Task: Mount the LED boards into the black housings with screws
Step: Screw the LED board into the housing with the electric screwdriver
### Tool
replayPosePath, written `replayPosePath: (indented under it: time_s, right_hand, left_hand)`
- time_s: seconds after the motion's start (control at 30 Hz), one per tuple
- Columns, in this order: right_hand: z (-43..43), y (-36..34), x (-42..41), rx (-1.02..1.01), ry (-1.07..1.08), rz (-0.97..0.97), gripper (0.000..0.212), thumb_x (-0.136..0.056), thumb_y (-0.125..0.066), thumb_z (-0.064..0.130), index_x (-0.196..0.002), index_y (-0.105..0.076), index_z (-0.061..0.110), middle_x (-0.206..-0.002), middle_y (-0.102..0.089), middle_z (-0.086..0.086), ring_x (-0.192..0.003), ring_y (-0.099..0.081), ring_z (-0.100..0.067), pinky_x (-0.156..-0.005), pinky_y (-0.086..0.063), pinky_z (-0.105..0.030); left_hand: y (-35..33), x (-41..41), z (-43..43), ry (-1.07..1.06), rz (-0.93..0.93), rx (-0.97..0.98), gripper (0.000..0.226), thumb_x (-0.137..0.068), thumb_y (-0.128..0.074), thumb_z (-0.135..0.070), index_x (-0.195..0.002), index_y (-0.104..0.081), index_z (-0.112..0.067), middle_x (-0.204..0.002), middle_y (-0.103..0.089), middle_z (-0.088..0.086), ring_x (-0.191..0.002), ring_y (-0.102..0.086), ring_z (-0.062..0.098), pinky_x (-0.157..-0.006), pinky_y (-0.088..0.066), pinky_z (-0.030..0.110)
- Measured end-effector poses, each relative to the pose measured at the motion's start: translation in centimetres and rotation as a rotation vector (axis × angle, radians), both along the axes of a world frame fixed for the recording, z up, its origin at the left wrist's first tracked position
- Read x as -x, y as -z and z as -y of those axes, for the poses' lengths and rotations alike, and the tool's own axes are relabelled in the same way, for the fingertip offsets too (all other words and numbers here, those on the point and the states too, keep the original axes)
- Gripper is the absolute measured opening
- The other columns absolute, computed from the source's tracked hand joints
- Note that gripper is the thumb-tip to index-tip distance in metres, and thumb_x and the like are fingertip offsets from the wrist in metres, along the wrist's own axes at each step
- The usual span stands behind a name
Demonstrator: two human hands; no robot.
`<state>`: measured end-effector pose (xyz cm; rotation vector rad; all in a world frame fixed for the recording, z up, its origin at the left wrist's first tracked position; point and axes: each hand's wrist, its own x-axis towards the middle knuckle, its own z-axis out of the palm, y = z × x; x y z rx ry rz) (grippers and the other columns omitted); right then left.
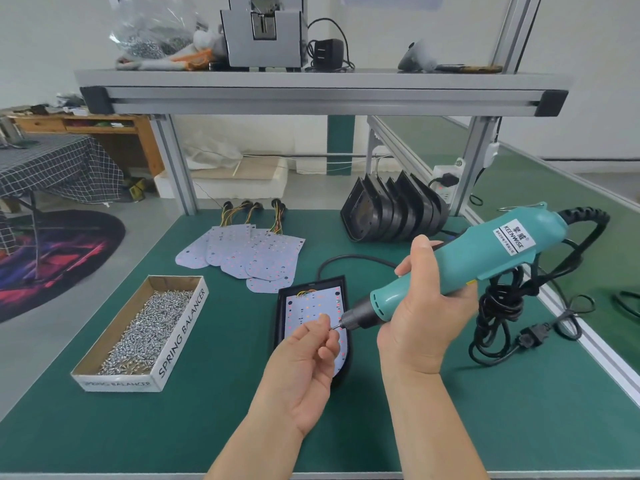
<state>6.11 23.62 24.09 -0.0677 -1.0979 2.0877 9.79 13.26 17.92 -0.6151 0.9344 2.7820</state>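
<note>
Left of the grip, the box of screws (pixel 138 327) and a fan of loose LED boards (pixel 242 252) lay unmounted; one LED board (pixel 313 315) sat in the black housing (pixel 313 327) beneath the hands. The left hand (pixel 304 368) pinched a screw (pixel 333 328), barely discernible, at the bit of the teal screwdriver (pixel 460 261), which the right hand (pixel 420 306) gripped firmly. Beyond it, stacked empty housings (pixel 391 213) suggested most work remained; any driven screws could not be made out.

Matt green mat on the bench (pixel 450 393); smooth teal plastic screwdriver (pixel 485 261); glossy black plastic housings (pixel 391 216); shiny metal screws (pixel 149 330) in a plain cardboard box (pixel 180 344); matt white LED boards (pixel 242 254).
</note>
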Motion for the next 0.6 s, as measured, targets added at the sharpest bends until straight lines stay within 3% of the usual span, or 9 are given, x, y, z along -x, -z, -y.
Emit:
replayPosePath:
  time_s: [0.2, 0.3, 0.47, 0.6]
  right_hand:
    - [-0.1, -0.4, 0.1, 0.032, 0.021, 0.007, 0.025, -0.083, -0.071, 0.019, -0.064, -0.060, 0.030, -0.054, -0.054, 0.009, -0.054, -0.051, -0.010, -0.058, -0.045, -0.018]
    - [-0.6, -0.2, 0.4, 0.033, -0.039, 0.006, 0.021, -0.084, -0.070, 0.016, -0.070, -0.056, 0.023, -0.056, -0.051, 0.006, -0.056, -0.048, -0.012, -0.060, -0.044, -0.019]
    - [-1.2, 0.1, 0.3, -0.015, -0.148, -0.040, 0.017, -0.079, -0.070, 0.024, -0.067, -0.061, 0.029, -0.059, -0.048, 0.002, -0.060, -0.044, -0.016, -0.064, -0.042, -0.023]
    - [-0.8, 0.1, 0.2, 0.034, -0.047, 0.011, 0.023, -0.084, -0.069, 0.016, -0.067, -0.058, 0.028, -0.057, -0.050, 0.004, -0.058, -0.047, -0.014, -0.063, -0.043, -0.021]
  left_hand:
    - [0.0, 0.1, -1.0, -0.065, -0.112, 0.179, 0.014, -0.093, -0.061, -0.008, -0.080, -0.057, -0.006, -0.064, -0.060, 0.004, -0.050, -0.054, 0.008, -0.048, -0.047, 0.013]
    - [-0.4, 0.2, -1.0, -0.040, -0.027, 0.113, 0.012, -0.091, -0.065, -0.010, -0.081, -0.060, -0.007, -0.063, -0.058, 0.003, -0.047, -0.052, 0.005, -0.043, -0.045, 0.011]
    - [-0.8, 0.1, -0.9, 0.040, 0.131, -0.093, 0.018, -0.071, -0.075, -0.012, -0.083, -0.063, -0.008, -0.060, -0.052, 0.002, -0.038, -0.044, 0.005, -0.030, -0.034, 0.011]
    - [-0.6, 0.0, -1.2, -0.006, 0.095, -0.051, 0.010, -0.083, -0.070, -0.011, -0.085, -0.061, -0.007, -0.060, -0.052, 0.002, -0.040, -0.043, 0.006, -0.032, -0.032, 0.012]
